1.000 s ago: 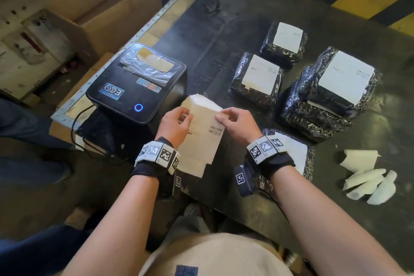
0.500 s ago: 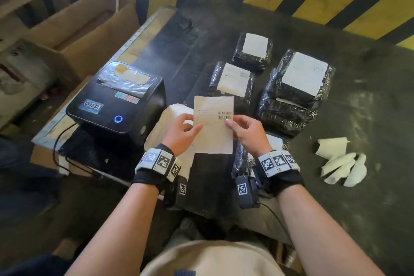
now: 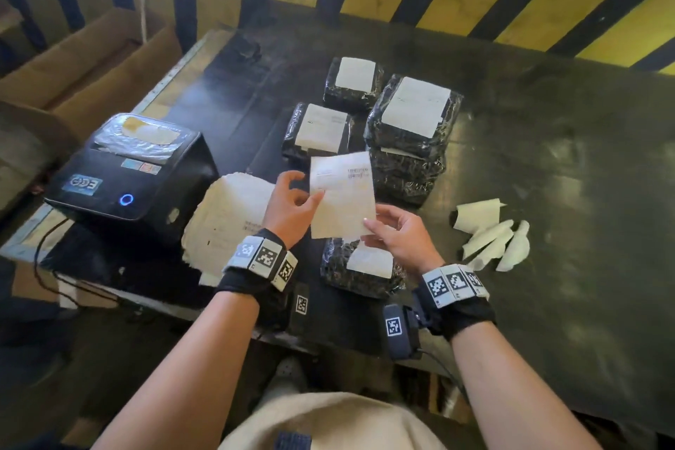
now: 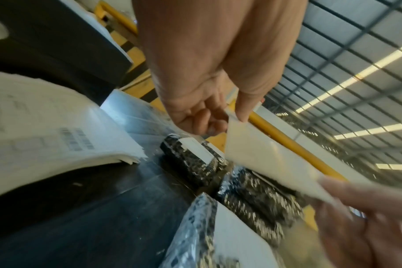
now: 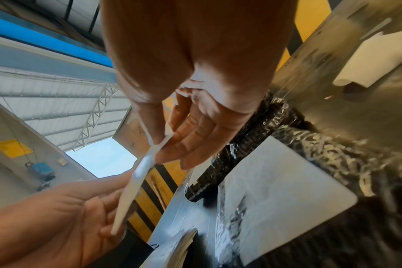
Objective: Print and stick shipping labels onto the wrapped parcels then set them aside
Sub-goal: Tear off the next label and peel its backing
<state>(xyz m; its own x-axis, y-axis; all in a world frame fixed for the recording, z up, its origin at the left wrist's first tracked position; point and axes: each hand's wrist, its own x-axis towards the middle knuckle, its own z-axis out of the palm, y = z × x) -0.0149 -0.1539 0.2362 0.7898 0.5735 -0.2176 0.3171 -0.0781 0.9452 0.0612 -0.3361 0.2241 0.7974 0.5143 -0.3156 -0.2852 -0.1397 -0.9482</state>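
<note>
pinching one label (image 3: pixel 341 194) between both hands, left (image 3: pixel 288 206) and right (image 3: pixel 400 236), above five wrapped parcels (image 3: pixel 409 120).

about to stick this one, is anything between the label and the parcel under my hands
Nothing visible. The label, pinched by left hand and right hand, is in open air above the near parcel, which already carries a white label.
</note>
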